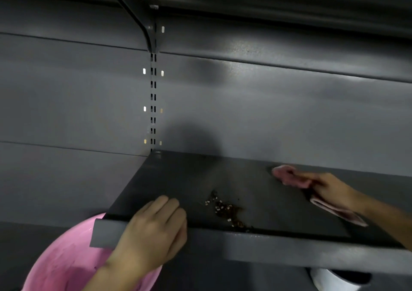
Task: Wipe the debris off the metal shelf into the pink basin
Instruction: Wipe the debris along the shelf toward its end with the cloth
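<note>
A dark grey metal shelf [178, 179] juts out from the back panel at mid-height. A small pile of brown and pale debris [225, 210] lies near its front edge. My left hand [153, 230] grips the shelf's front lip at its left end, fingers curled over the top. My right hand [332, 190] presses a pink cloth [289, 176] flat on the shelf, to the right of and behind the debris. The pink basin [64, 261] sits below the shelf's left front corner, partly hidden by my left forearm and the shelf lip.
A slotted upright [153, 103] runs down the grey back panel to the shelf's rear left corner. A bracket [138, 12] carries another shelf overhead. A white container [334, 279] shows below the shelf at the lower right.
</note>
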`<control>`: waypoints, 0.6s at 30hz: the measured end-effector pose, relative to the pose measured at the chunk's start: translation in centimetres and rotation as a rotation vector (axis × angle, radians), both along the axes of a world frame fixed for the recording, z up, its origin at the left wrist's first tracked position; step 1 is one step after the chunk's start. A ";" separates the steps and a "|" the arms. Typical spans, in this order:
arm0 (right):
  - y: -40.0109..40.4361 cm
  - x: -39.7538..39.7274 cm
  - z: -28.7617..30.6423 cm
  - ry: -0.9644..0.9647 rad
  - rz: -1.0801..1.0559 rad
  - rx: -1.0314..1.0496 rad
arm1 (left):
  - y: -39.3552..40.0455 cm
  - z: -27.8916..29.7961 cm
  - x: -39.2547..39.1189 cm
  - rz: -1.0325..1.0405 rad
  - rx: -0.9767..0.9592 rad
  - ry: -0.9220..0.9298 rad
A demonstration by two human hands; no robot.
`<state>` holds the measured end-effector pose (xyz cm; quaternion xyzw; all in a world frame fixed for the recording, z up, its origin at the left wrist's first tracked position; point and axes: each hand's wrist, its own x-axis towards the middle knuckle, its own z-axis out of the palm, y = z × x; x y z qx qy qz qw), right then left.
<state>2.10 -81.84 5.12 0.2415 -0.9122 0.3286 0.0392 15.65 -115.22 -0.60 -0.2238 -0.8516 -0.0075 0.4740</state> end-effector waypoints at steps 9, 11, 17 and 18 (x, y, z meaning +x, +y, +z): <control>-8.1 3.8 -2.7 -0.005 0.233 0.073 | -0.1 -0.8 0.0 -0.011 0.062 0.023; -10.2 4.3 -3.2 0.042 0.292 0.118 | -0.3 -1.0 0.0 -0.024 0.062 0.030; -12.3 0.7 -0.1 0.036 0.183 -0.059 | -1.3 -0.7 0.3 0.031 0.058 0.011; -12.8 0.0 0.1 0.006 0.191 -0.086 | -1.6 -0.5 0.5 0.046 0.065 -0.004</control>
